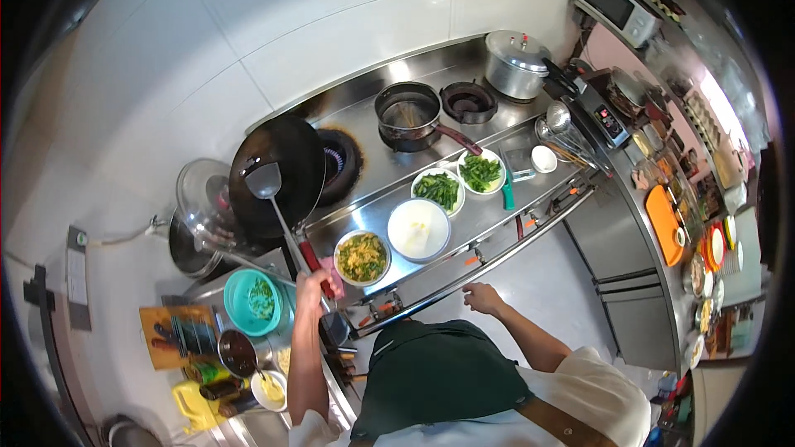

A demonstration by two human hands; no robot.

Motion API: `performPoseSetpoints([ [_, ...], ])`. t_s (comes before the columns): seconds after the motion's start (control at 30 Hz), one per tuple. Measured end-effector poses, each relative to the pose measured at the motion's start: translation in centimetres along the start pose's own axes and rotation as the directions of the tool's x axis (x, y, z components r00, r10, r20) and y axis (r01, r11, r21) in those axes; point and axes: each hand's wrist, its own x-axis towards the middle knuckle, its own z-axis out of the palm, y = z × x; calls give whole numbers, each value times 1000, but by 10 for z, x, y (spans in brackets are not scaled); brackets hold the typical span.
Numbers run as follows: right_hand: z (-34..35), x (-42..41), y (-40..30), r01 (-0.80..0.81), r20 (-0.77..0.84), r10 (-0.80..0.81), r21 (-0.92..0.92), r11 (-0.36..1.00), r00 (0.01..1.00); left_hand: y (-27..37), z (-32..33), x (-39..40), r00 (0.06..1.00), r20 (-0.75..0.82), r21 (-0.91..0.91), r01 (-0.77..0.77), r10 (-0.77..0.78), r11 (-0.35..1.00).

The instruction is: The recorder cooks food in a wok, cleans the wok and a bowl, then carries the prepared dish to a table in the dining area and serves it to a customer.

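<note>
My left hand [313,292] is closed around the red handle [313,261] of a black wok [279,167]. The wok is tilted up at the left of a burner [335,164] with a blue flame. A metal wok spatula [266,181] rests against the wok's inside, and its shaft runs down into the same hand. My right hand [483,298] hangs in front of the stove rail, fingers loosely curled, holding nothing visible. Closest to the wok handle stands a bowl of yellow-and-green cooked food [362,257]. Beside it sits a large white bowl [419,230] with yellowish traces.
Two bowls of leafy greens [438,191], a green-handled knife [508,192] and a saucepan [407,115] are to the right. A pressure cooker [517,65] stands at the back. At left are a glass lid [208,198], a turquoise basin [248,304] and a wooden board [149,335].
</note>
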Motion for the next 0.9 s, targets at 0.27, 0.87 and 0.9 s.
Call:
performPoseSetpoints([
  [0.27, 6, -23, -24, -245, -16, 258, 264, 933, 966, 3, 8, 160, 998, 30, 99, 60, -63, 993],
  [0.87, -24, 128, -49, -291, 198, 226, 796, 531, 954, 18, 2, 164, 966, 67, 140, 239, -250, 961],
  [0.9, -22, 132, -46, -298, 185, 256, 797, 525, 949, 21, 5, 150, 979, -1, 103, 202, -203, 974],
])
